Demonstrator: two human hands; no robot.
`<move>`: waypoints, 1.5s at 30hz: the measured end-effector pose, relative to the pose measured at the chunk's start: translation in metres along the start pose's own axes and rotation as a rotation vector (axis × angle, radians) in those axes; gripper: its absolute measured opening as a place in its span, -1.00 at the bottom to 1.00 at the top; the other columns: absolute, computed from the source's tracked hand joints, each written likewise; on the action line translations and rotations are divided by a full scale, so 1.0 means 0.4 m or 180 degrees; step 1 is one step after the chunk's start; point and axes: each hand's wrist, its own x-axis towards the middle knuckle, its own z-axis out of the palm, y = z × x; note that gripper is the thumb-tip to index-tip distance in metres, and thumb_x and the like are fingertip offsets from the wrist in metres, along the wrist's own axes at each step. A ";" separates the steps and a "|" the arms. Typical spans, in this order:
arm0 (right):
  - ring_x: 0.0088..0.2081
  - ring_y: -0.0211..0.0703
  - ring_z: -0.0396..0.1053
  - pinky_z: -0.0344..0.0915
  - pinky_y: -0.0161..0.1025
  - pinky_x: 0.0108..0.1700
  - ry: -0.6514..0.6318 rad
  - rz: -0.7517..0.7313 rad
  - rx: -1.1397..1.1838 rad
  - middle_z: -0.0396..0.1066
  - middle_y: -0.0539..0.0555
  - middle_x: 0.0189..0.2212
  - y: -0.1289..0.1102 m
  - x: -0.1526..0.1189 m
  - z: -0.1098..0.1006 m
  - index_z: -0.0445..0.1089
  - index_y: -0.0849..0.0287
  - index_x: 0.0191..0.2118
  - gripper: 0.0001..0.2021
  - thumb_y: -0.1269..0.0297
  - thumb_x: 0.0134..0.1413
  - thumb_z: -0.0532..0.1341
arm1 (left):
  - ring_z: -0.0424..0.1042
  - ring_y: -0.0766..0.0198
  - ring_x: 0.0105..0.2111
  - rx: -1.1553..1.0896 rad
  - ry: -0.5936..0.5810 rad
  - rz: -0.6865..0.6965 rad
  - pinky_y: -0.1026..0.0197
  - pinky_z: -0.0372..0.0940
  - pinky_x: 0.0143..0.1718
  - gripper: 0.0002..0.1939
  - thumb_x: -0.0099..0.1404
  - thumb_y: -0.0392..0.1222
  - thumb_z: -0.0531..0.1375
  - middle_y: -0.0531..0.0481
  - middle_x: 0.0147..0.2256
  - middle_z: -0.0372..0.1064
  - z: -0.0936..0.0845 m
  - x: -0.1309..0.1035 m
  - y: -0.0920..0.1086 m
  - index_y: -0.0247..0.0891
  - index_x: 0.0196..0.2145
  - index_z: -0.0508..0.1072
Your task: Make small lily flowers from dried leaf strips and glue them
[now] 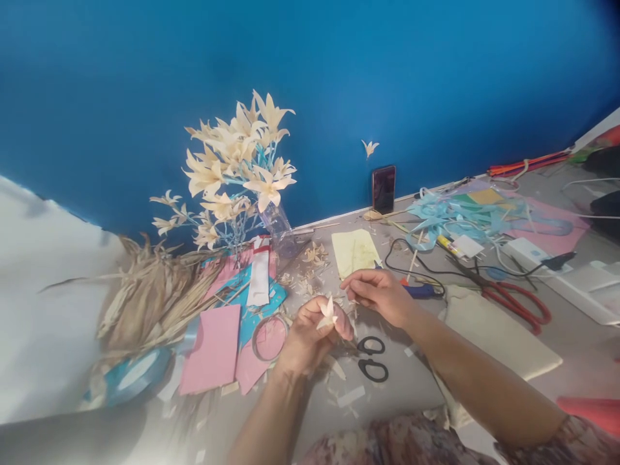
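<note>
In the head view, my left hand (312, 332) pinches a small cream-coloured artificial flower (328, 314) with pointed petals, apparently made of dried husk. Its stem end is hidden by my fingers. Just to the right and a little higher is my right hand (375, 294), apart from the flower. Its thumb and fingers are drawn together, and whatever may be between them is too small to make out. Black-handled scissors (372, 369) lie below my hands with their blades covered. A blue-handled tool, perhaps a glue gun (420, 291), lies partly behind my right hand.
A bunch of finished cream flowers (237, 155) stands against the blue wall at left. Dried husks (140, 297), pink paper (210, 349) and a tape roll (270, 338) lie below it. A phone (383, 188) leans on the wall. Red-handled shears (520, 302) and cables lie right.
</note>
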 end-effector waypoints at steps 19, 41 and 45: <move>-0.21 -0.11 0.43 0.31 -0.21 -0.16 -0.0312 -0.0787 -0.0645 0.48 0.12 -0.26 -0.005 -0.022 0.029 0.56 0.18 -0.22 -0.85 0.31 0.13 0.26 | 0.09 0.43 -0.65 -0.0680 -0.0203 -0.0321 0.24 0.11 -0.48 -0.72 0.21 -0.08 0.34 0.17 -0.65 0.14 -0.009 0.017 -0.013 -0.26 -0.40 0.32; -0.37 -0.20 0.28 0.28 -0.24 -0.34 0.0103 -0.1785 -0.2259 0.37 0.12 -0.15 0.024 -0.030 0.037 0.32 0.05 -0.02 -0.61 0.54 0.02 0.22 | 0.52 0.17 -0.33 0.3739 0.0912 0.2463 0.17 0.33 -0.26 -0.81 0.25 -0.39 0.22 -0.05 -0.34 0.57 -0.007 -0.002 -0.007 -0.15 -0.28 0.57; -0.35 -0.18 0.29 0.27 -0.24 -0.35 0.0008 -0.2032 -0.2268 0.36 0.13 -0.14 0.018 -0.029 0.032 0.31 0.05 -0.06 -0.59 0.61 -0.02 0.15 | 0.51 0.17 -0.34 0.4101 0.0789 0.2680 0.16 0.32 -0.25 -0.79 0.23 -0.43 0.21 -0.06 -0.35 0.56 -0.009 0.000 -0.001 -0.18 -0.26 0.54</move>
